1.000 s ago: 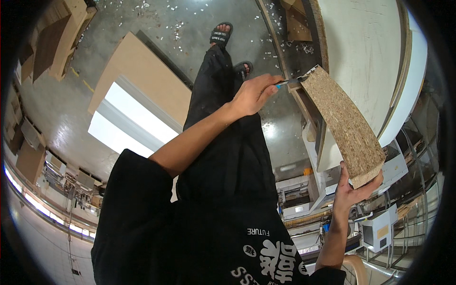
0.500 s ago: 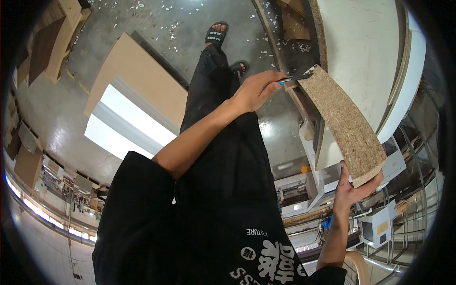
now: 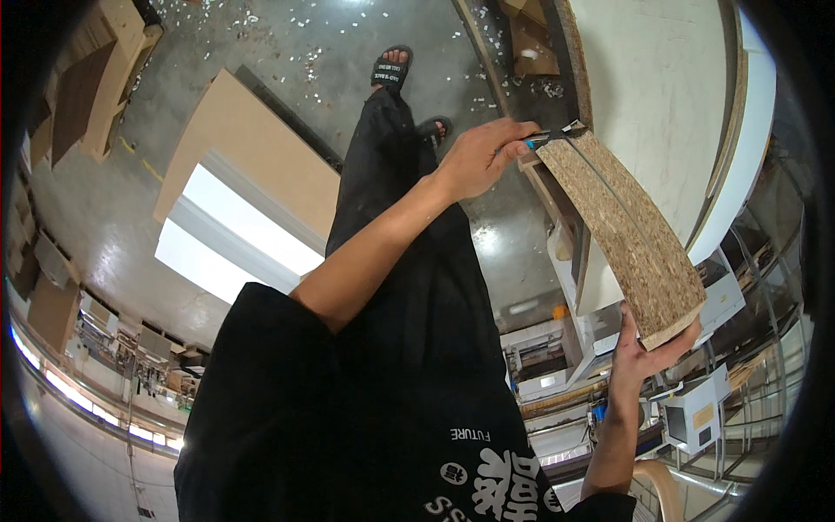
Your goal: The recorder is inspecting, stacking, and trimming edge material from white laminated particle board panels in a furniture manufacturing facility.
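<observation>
A chipboard strip (image 3: 631, 226) with a rough, speckled face slants from upper middle to lower right. My right hand (image 3: 645, 352) grips its near end, thumb on the left side and fingers under the far corner. At its other end my left hand (image 3: 487, 157) is closed round a slim dark-and-metal tool (image 3: 548, 137) with a blue part by the thumb. The tool's tip meets the board's end; its exact kind is too small to make out. A thin dark line (image 3: 609, 184) runs lengthwise over the chipboard face from that end.
Right of the strip lies a large pale panel (image 3: 652, 78) with curved-looking edges. On the floor to my left are a tan board (image 3: 252, 130) and white glossy panels (image 3: 222, 248). White scraps litter the floor. A grey machine box (image 3: 693, 416) stands at lower right.
The left hand has shifted slightly right, bringing the tool onto the board's end. A thin dark line now shows along the chipboard face. The right hand keeps its grip.
</observation>
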Demonstrator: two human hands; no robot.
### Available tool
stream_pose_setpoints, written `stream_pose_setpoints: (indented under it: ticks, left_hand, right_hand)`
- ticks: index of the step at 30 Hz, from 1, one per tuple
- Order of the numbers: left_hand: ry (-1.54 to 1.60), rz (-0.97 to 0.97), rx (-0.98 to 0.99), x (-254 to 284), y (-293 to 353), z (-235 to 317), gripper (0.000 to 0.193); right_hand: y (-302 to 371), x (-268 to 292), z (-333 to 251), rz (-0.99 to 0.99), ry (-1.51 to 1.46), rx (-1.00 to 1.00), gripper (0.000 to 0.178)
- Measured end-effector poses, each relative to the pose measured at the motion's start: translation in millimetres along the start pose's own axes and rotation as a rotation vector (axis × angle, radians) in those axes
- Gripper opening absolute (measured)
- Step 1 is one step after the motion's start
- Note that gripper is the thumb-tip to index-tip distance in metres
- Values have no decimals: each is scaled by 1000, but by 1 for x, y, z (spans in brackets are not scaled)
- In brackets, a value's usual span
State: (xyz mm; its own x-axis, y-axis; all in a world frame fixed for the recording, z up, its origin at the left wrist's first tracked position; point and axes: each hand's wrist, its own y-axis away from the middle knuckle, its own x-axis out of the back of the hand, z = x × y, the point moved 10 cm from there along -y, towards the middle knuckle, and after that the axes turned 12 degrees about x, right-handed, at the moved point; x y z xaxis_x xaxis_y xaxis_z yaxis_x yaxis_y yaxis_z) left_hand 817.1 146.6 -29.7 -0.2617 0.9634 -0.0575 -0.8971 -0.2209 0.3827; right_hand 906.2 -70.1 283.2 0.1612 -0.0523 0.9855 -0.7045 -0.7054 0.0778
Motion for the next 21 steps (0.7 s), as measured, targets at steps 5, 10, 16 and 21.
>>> stream_pose_setpoints:
  ticks: [5, 10, 16, 21]
  left_hand:
    - [36, 6, -1, 1, 5, 4, 46]
    - [4, 41, -39, 1, 4, 1, 44]
    - [24, 54, -44, -1, -26, 9, 44]
    - [132, 80, -50, 5, 3, -4, 49]
  right_hand:
    - [0, -1, 1, -52, -20, -27, 91]
    - [-3, -1, -1, -66, 9, 18, 88]
    - [-7, -2, 2, 20, 26, -18, 85]
    - [-4, -2, -1, -44, 27, 45, 92]
